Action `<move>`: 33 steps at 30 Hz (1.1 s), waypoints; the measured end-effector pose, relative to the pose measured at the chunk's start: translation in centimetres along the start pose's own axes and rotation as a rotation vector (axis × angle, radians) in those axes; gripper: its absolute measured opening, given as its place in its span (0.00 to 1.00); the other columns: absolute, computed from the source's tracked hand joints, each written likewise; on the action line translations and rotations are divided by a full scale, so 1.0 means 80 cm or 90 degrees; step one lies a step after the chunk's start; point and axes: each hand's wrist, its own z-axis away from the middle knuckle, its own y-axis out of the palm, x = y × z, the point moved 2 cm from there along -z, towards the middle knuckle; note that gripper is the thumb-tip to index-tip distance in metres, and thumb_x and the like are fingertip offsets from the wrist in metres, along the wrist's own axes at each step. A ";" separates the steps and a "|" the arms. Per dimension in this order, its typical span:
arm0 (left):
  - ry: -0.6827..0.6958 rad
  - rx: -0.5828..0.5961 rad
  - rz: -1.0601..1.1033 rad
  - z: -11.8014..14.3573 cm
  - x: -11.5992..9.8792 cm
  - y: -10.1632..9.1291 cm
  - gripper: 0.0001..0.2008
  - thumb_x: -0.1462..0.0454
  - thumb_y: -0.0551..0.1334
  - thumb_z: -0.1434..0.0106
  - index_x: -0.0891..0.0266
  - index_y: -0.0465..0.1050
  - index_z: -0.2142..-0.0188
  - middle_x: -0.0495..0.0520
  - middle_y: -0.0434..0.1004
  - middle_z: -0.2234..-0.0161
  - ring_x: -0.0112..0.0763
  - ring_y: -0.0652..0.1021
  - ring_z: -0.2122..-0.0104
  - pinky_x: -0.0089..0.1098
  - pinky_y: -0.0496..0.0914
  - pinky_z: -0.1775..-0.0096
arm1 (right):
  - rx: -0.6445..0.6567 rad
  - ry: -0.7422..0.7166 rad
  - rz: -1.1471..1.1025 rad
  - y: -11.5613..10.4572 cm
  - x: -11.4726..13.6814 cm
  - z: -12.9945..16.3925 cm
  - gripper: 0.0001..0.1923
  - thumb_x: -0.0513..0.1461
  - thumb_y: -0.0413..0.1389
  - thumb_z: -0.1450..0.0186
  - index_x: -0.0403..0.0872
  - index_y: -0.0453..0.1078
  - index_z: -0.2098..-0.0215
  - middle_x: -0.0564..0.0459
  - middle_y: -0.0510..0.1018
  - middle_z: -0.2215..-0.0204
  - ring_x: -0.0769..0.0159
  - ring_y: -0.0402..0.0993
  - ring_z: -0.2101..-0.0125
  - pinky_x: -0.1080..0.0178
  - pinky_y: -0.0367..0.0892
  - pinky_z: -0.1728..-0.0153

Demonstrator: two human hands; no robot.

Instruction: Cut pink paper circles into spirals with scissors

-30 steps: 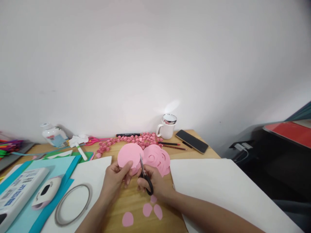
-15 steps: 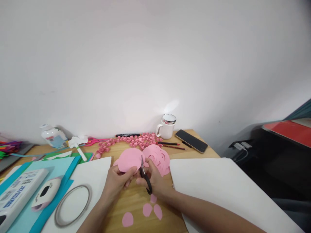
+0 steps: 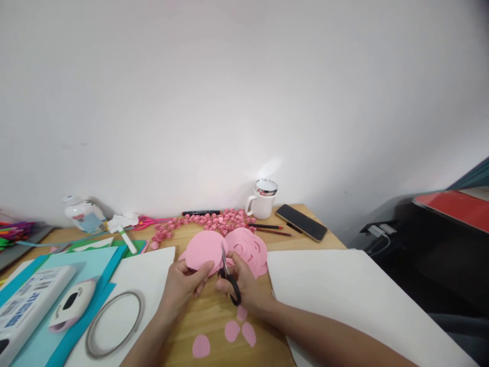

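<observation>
- Wooden desk (image 3: 214,326) against a white wall: four cut pink petals (image 3: 232,331) lie near.
- Left hand (image 3: 182,283) pinches an uncut pink paper disc (image 3: 202,250).
- Right hand (image 3: 244,285) grips black scissors (image 3: 228,275), blades at the disc's edge; more discs (image 3: 250,250) wait beyond.

A craft corner at a desk, likely in a home or small office. A wooden tabletop (image 3: 214,326) stands against a bare white wall (image 3: 229,102) and is strewn with paper-craft supplies: pink paper circles (image 3: 248,247), small rolled pink paper pieces (image 3: 206,220), cut petals (image 3: 233,331), coloured card sheets (image 3: 80,265), white sheets (image 3: 344,290), a tape ring (image 3: 114,322), a paper punch (image 3: 71,305), a glue bottle (image 3: 82,213), pencils (image 3: 271,229) and a marker (image 3: 201,212). A lidded mug (image 3: 263,199) and a phone (image 3: 301,222) sit at the back, everyday desk items.
</observation>
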 end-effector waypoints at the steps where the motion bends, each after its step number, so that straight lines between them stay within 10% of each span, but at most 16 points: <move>1: 0.005 0.001 0.003 0.000 0.000 0.000 0.19 0.56 0.66 0.54 0.64 0.61 0.90 0.43 0.58 0.94 0.18 0.58 0.90 0.24 0.50 0.84 | -0.002 0.002 0.007 0.000 -0.001 0.000 0.24 0.43 0.62 0.51 0.49 0.55 0.61 0.65 0.65 0.84 0.75 0.58 0.85 0.73 0.53 0.85; 33: -0.020 0.010 0.027 0.002 -0.002 0.002 0.18 0.55 0.66 0.56 0.64 0.63 0.88 0.43 0.58 0.94 0.17 0.55 0.91 0.24 0.47 0.85 | 0.011 -0.024 -0.052 0.002 0.006 -0.002 0.28 0.48 0.65 0.54 0.50 0.54 0.64 0.63 0.66 0.80 0.73 0.60 0.81 0.70 0.55 0.81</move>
